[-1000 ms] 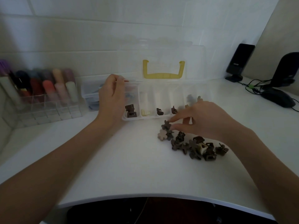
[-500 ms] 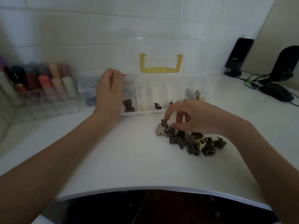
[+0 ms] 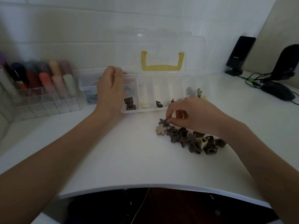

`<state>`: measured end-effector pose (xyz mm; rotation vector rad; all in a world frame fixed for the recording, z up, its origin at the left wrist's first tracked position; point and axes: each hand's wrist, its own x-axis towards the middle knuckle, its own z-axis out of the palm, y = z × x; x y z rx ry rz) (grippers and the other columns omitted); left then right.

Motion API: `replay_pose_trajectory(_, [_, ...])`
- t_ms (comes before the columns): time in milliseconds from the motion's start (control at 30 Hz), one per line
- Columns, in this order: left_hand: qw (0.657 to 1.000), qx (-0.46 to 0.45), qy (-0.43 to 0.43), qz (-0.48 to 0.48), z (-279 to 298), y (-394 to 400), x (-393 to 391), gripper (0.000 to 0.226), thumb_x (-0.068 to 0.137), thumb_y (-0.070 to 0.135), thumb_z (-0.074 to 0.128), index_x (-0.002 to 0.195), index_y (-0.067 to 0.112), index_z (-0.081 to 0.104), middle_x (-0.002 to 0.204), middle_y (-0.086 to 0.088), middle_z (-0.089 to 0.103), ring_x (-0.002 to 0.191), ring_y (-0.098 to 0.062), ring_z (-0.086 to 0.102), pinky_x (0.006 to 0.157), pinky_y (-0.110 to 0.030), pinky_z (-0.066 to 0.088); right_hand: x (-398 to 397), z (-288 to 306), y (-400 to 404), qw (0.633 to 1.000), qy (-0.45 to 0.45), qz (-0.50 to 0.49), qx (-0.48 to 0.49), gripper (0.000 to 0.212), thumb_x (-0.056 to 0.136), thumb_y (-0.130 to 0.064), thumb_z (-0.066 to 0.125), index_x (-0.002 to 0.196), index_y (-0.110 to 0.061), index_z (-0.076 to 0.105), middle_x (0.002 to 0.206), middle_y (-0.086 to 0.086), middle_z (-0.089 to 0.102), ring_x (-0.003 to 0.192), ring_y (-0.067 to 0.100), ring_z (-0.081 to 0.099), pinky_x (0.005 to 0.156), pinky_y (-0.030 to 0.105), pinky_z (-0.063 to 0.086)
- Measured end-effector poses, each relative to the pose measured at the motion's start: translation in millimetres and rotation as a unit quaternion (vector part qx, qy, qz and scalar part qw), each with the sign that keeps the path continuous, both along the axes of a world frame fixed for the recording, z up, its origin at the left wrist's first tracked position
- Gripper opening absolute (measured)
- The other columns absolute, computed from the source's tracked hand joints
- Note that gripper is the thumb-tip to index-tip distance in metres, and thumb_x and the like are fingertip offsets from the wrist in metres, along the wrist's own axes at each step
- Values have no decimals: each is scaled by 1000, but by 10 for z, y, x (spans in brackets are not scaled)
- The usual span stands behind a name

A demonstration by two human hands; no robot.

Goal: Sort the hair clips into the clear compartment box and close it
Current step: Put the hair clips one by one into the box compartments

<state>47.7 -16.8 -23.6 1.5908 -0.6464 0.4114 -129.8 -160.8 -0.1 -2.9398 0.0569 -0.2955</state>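
The clear compartment box stands open on the white desk, its lid with a yellow handle leaning back against the wall. Its compartments hold brown square clips, a cream clip and a small dark clip. A pile of brown hair clips lies in front of the box, with a beige flower clip at its left end. My right hand pinches a grey-brown flower clip at the pile's left end. My left hand grips the box's left end.
A clear organiser of coloured tubes stands at the left, with a small clear tub beside it. A black speaker, cables and a dark mouse sit at the right. The desk's front edge is near me.
My right hand's fingers have closed onto the grey-brown flower clip at the pile's left end. My left hand has stayed on the box.
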Motion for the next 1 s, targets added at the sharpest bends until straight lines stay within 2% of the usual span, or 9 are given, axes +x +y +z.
replay_pose_trajectory(100, [1000,-5,8,-7,17,4,-37,32,99,20,36,69,27,42,69,14,50,59,13,45,60,-4,35,14,-27,-13,996,-53,-15,68,6,84,-32,65,78,-31,63,58,-15,51,52,5,48,54,23,43])
replay_pose_trajectory(233, [999,-22,16,-21,14,10,-52,23,99,19,36,80,16,49,74,13,55,63,11,48,64,-3,38,47,-28,-24,976,-117,-23,180,13,83,-25,68,72,-19,66,53,-11,52,48,5,43,49,16,36])
replay_pose_trajectory(333, [1000,-14,0,-21,18,23,-74,19,99,16,36,85,11,49,74,15,53,63,13,48,63,-2,36,57,3,-32,956,-137,-37,255,16,85,-21,67,72,-12,65,53,0,58,42,4,47,43,14,38])
replay_pose_trajectory(400, [1000,-11,-9,-22,24,33,-100,19,99,15,36,86,10,49,74,15,52,62,14,47,62,-2,36,62,10,-50,942,-154,-48,293,18,86,-22,67,72,-10,64,53,-3,60,40,4,47,42,19,42])
replay_pose_trajectory(500, [1000,-4,-17,-18,27,40,-117,19,99,16,36,86,11,48,73,16,51,62,14,47,61,-2,36,75,10,-96,907,-192,-78,367,17,86,-19,65,77,-6,63,64,-8,67,52,11,62,48,25,51])
replay_pose_trajectory(600, [1000,1,-22,-18,26,44,-105,19,99,16,35,86,11,48,73,17,51,63,14,47,62,-2,36,73,40,-188,847,-275,-105,442,13,88,-5,59,76,-3,57,85,3,73,68,20,72,53,27,56])
replay_pose_trajectory(733, [999,9,-37,-19,24,55,-92,19,99,15,35,87,11,49,74,17,51,64,14,47,63,-1,35,39,56,-379,828,-344,-155,415,17,86,1,55,72,-6,50,84,15,71,71,20,73,65,33,60])
replay_pose_trajectory(900, [999,19,-50,6,31,103,21,19,98,16,35,87,13,50,73,17,50,64,15,48,62,0,34,35,7,-517,836,-376,-190,352,13,84,-9,64,81,2,59,76,7,71,73,22,70,76,41,59])
replay_pose_trajectory(1000, [998,20,-50,14,22,118,56,18,98,15,35,87,13,50,73,17,50,64,15,48,62,-1,34,30,1,-532,835,-398,-200,323,13,84,-14,67,81,-2,64,75,-2,72,73,15,70,75,35,59])
